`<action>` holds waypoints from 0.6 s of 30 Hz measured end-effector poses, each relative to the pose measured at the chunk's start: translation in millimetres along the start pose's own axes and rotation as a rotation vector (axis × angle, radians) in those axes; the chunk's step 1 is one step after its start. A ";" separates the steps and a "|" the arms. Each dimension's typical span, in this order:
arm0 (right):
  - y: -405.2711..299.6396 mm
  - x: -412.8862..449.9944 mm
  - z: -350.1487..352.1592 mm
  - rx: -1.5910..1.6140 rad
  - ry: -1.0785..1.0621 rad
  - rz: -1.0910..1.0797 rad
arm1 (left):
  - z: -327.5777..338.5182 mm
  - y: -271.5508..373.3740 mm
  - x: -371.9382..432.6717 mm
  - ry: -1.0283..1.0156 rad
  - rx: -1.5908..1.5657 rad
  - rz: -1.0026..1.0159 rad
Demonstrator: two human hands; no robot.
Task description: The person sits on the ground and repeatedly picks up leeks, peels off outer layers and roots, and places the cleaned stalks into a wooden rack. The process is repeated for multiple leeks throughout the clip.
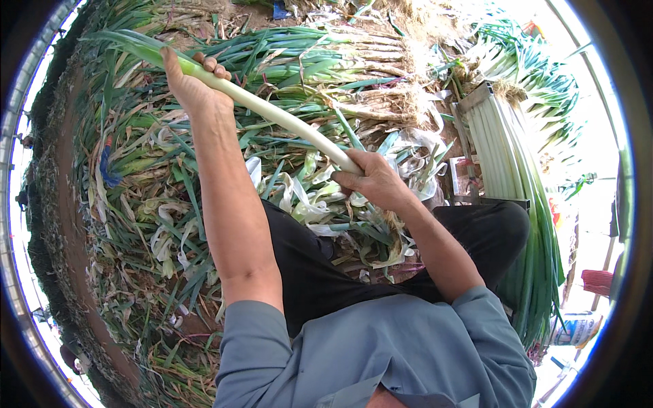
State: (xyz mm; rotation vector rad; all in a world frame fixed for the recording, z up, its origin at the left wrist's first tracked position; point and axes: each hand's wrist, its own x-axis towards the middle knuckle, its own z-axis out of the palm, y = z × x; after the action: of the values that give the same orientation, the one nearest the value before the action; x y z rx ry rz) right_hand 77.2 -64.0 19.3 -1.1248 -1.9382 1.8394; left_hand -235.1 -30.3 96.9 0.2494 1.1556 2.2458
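A long peeled leek or large green onion (285, 118) slants across the view, its pale stalk clean and its green leaves at the upper left. My left hand (196, 81) supports it near the green end, palm up, with the thumb on one side and the fingers curled round the other. Around the white root end closes my right hand (370, 178), thumb and fingers pinching it; the tip is hidden in that hand. Just below lie stripped whitish outer leaves (306, 204), between my knees and the stalk.
Unpeeled bundles with dry roots (377, 51) lie ahead. At right, a metal rack (474, 97) holds a stack of peeled stalks (497, 148), with more rooted stalks (541, 66) beyond. Leaf waste (168, 224) covers the ground at left. A printed bucket (576, 329) stands lower right.
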 end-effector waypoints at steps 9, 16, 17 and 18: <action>48.1 -41.4 -65.1 0.007 0.237 0.129 | -26.2 29.3 14.7 0.301 -0.022 0.126; 42.8 -86.4 -76.9 -0.066 0.524 -0.081 | -31.2 36.8 10.7 0.400 -0.035 0.091; 43.4 -95.1 -81.6 -0.122 0.545 -0.027 | -41.1 40.5 17.3 0.397 -0.049 0.106; 44.0 -102.4 -85.9 -0.178 0.559 0.027 | -51.5 45.7 22.1 0.398 -0.061 0.125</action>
State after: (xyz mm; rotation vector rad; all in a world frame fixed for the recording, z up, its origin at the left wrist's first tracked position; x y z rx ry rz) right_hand 217.5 -72.0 26.9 -1.5245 -1.7690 1.1945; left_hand -293.6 -72.6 99.7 -0.1640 1.2964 2.5098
